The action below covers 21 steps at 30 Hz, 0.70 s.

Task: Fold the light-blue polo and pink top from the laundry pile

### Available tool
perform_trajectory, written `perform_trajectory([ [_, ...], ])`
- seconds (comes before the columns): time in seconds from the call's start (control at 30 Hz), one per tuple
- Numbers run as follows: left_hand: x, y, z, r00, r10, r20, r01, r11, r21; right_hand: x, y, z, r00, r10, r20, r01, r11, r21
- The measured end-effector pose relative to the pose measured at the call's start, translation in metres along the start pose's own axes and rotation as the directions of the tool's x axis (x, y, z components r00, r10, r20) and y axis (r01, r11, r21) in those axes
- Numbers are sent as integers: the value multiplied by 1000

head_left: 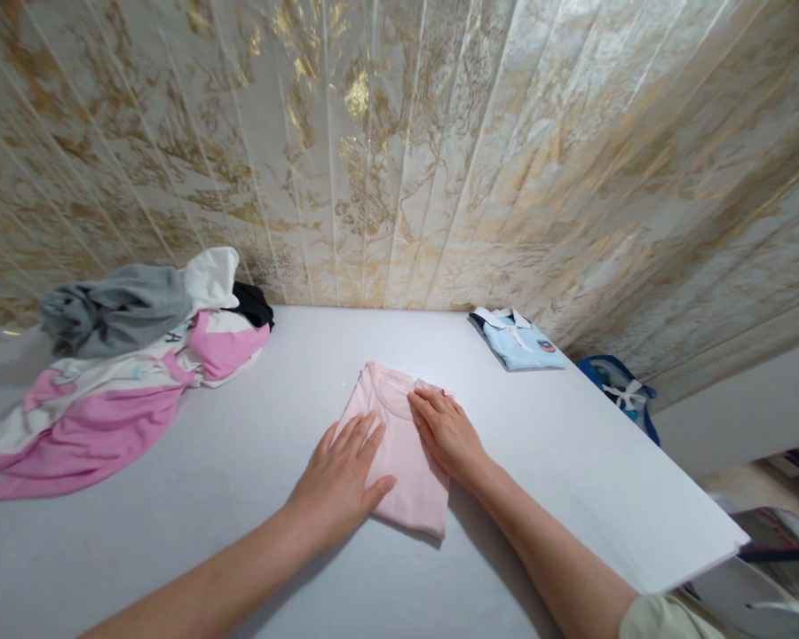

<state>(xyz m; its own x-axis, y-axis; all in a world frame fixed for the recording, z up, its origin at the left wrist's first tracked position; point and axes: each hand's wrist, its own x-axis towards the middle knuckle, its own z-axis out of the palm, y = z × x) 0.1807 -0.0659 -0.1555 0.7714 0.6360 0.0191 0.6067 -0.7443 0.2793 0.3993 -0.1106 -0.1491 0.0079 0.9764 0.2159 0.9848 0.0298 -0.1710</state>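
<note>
A folded light pink shirt (403,461) lies in the middle of the white table (253,426). My left hand (341,479) lies flat on the shirt's left side, fingers stretched out and slightly spread. My right hand (445,429) rests flat on the shirt's right side near the collar, fingers extended. Neither hand grips anything.
A heap of unfolded clothes (113,373), pink, white, grey and black, sits at the table's far left. A folded light blue polo shirt (518,341) lies at the far right by the marbled wall (399,151). A blue bag (622,390) hangs beyond the table's right edge.
</note>
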Motion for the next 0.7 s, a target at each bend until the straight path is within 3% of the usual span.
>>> perform_trajectory([
  [0.17,-11,15,-3,994,41,99,-33,996,-81,13,8,-18,999,47,-14,-47,998,40],
  [0.27,-15,20,-4,996,66,65,-61,995,-78,28,4,-23,998,53,39,-54,998,19],
  [0.37,-16,21,-3,991,131,38,-129,990,-60,43,-4,-16,994,64,87,-65,998,10],
  [0.5,-17,19,2,967,233,103,-226,971,-72,54,-11,-1,990,137,45,-139,988,62],
  [0.7,-18,19,3,963,233,137,-224,972,-76,56,-16,1,978,199,56,-203,975,89],
])
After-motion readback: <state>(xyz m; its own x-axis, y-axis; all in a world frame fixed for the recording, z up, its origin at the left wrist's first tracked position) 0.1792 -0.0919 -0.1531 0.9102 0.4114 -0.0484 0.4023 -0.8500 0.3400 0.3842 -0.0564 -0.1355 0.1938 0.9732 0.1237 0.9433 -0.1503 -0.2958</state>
